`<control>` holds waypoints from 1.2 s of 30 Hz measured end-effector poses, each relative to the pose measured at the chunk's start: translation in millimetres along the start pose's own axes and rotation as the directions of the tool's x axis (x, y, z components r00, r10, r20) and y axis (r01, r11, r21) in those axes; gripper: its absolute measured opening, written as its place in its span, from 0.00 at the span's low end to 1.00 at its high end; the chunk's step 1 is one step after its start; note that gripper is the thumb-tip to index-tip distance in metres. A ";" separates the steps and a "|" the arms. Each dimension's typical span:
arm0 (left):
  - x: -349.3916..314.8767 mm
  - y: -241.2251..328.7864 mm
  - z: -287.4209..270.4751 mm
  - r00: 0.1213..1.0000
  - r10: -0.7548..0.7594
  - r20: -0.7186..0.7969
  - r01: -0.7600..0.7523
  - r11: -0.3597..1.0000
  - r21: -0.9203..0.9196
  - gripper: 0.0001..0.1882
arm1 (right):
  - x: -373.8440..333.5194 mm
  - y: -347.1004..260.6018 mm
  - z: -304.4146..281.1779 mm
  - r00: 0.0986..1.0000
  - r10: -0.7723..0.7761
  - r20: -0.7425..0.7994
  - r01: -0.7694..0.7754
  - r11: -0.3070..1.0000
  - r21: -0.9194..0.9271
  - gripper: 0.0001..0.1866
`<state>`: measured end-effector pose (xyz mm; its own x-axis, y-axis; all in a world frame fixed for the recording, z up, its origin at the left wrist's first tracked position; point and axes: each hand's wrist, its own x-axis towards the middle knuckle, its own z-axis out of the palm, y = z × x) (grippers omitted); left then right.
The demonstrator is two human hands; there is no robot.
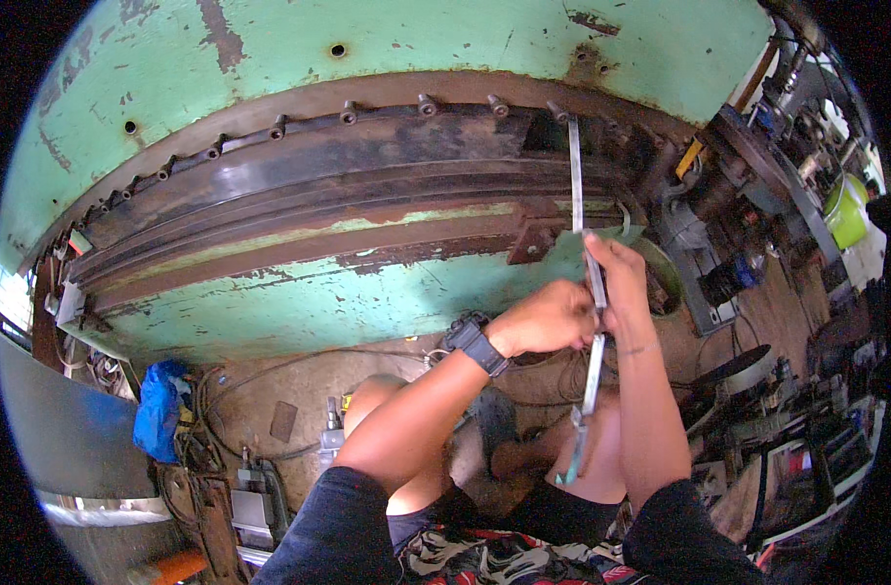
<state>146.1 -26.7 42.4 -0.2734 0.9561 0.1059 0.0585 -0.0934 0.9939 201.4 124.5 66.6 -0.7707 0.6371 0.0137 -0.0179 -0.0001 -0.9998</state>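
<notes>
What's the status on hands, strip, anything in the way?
Left hand and right hand closed on metal strip. Strip's far end beside a bolt on green machine. Bolt possibly in the way; contact unclear.

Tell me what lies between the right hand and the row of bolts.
In the head view, a pale flat strip runs up from the right hand toward the row of bolts, passing in front of the machine's dark metal beam.

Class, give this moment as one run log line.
Right hand: gripping long thin silver strip | Left hand: closed on it, lower in view | Strip: in front of green painted metal machine | Machine contact: unclear
</notes>
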 end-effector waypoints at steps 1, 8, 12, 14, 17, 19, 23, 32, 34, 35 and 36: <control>-4.4 -6.3 -3.2 0.987 0.038 0.155 -0.065 0.983 0.172 0.13 | -19.1 0.8 -3.3 1.000 0.005 -0.008 -0.005 1.000 -0.008 0.18; -15.4 -14.2 -42.1 0.987 0.026 0.158 -0.063 0.971 0.232 0.20 | -119.0 -7.9 -58.8 0.988 0.132 0.076 -0.141 0.982 0.129 0.19; -0.4 -22.2 -28.9 0.982 -0.058 -0.179 0.070 0.996 0.060 0.23 | -150.0 -0.4 -86.3 0.977 0.200 0.080 -0.209 0.970 0.127 0.17; 2.4 -24.3 -15.0 0.965 -0.095 -0.246 0.106 0.994 0.034 0.26 | -155.7 -3.0 -92.9 0.978 0.197 0.074 -0.205 0.971 0.125 0.17; 5.8 -20.7 -0.9 0.953 -0.167 -0.253 0.150 0.985 -0.085 0.28 | -149.1 -15.0 -84.3 0.979 0.183 0.091 -0.189 0.979 0.069 0.17; 3.4 -16.7 2.9 0.955 -0.175 -0.240 0.144 0.979 -0.143 0.29 | -135.5 -27.3 -71.8 0.973 0.184 0.142 -0.193 0.980 0.053 0.17; -1.1 -10.2 -0.7 0.932 -0.198 -0.305 0.143 0.971 -0.192 0.28 | -86.6 -36.4 -53.8 0.948 0.131 0.291 -0.152 0.987 0.051 0.18; -20.3 7.4 -8.3 0.921 -0.179 -0.347 0.057 0.941 -0.334 0.34 | 50.3 -21.3 -1.6 0.898 0.231 0.374 -0.238 0.971 -0.029 0.17; -19.1 10.1 4.3 0.971 -0.110 -0.212 0.027 0.933 -0.360 0.38 | 80.8 -15.0 1.4 0.887 0.235 0.397 -0.216 0.972 -0.093 0.18; -20.0 10.4 10.7 0.985 -0.045 -0.164 -0.016 0.935 -0.355 0.40 | 87.9 -13.8 10.4 0.867 0.239 0.438 -0.225 0.971 -0.084 0.19; -20.0 13.1 17.0 0.990 -0.005 -0.140 -0.048 0.929 -0.368 0.39 | 92.6 -17.3 17.9 0.848 0.238 0.474 -0.230 0.970 -0.076 0.19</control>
<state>168.7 -42.3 52.7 -0.4057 0.9080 0.1043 -0.2857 -0.2344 0.9292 119.0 169.8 85.4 -0.9596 0.1748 -0.2205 0.2079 -0.0879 -0.9742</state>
